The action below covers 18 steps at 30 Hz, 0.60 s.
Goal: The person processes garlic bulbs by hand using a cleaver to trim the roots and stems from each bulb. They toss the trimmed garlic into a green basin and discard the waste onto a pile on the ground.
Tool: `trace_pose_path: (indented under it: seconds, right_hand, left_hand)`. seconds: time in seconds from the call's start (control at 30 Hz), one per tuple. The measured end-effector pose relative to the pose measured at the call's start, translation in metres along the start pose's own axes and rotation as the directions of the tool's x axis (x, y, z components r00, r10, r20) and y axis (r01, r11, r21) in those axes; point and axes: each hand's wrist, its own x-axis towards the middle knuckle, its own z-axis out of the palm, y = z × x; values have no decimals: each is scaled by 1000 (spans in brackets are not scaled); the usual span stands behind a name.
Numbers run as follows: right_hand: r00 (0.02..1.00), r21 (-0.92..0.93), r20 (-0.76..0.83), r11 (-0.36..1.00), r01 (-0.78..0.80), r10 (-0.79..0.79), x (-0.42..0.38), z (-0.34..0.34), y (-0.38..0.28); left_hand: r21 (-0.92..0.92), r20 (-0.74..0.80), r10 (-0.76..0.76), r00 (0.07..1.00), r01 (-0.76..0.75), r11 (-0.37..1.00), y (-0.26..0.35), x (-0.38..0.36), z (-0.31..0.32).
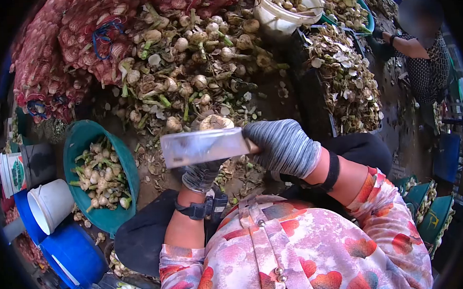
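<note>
My right hand (pixel 284 147), in a grey striped knit glove, is closed round the short handle of a cleaver (pixel 205 147). The wide blade points left and lies across the view in front of my body. My left hand (pixel 200 176), gloved too, is under and behind the blade, which hides its fingers. Just past the blade's upper edge shows a pale round thing (pixel 216 122), perhaps a garlic bulb; whether my left hand touches it is hidden. Beyond lies a large heap of garlic bulbs (pixel 199 82) with green stem stubs and loose skins.
A green tub (pixel 133 173) of garlic stands left, near white (pixel 50 205) and blue buckets (pixel 75 256). Red mesh sacks (pixel 69 48) fill the upper left. A crate of skins (pixel 343 81), a white bucket (pixel 288 21) and another person (pixel 420 56) are at right.
</note>
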Motion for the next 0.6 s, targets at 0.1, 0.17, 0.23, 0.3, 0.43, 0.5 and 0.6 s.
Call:
trace_pose_path:
  seconds: [0.1, 0.17, 0.23, 0.3, 0.43, 0.5, 0.6]
  right_hand:
    - [990, -38, 139, 999, 36, -30, 2, 1, -4]
    - [987, -40, 160, 999, 24, -17, 2, 4, -3]
    - [983, -43, 181, 999, 11, -3, 3, 9, -2]
    - [981, -74, 189, 997, -22, 36, 5, 15, -1]
    - [972, -136, 214, 988, -68, 97, 14, 29, 13]
    - [977, -124, 186, 989, -80, 102, 13, 36, 18]
    - [976, -136, 181, 986, -100, 124, 16, 33, 20]
  left_hand:
    - [254, -51, 118, 992, -102, 962, 13, -6, -14]
    - [271, -33, 109, 994, -96, 958, 11, -7, -15]
    - [288, -16, 99, 995, -90, 954, 10, -8, -16]
    - [293, -1, 93, 996, -89, 952, 11, -9, -15]
    - [407, -21, 146, 989, -125, 905, 24, -9, -17]
    - [464, -39, 177, 983, -139, 875, 33, -5, -20]
    - [351, -82, 160, 984, -122, 928, 55, 8, -30]
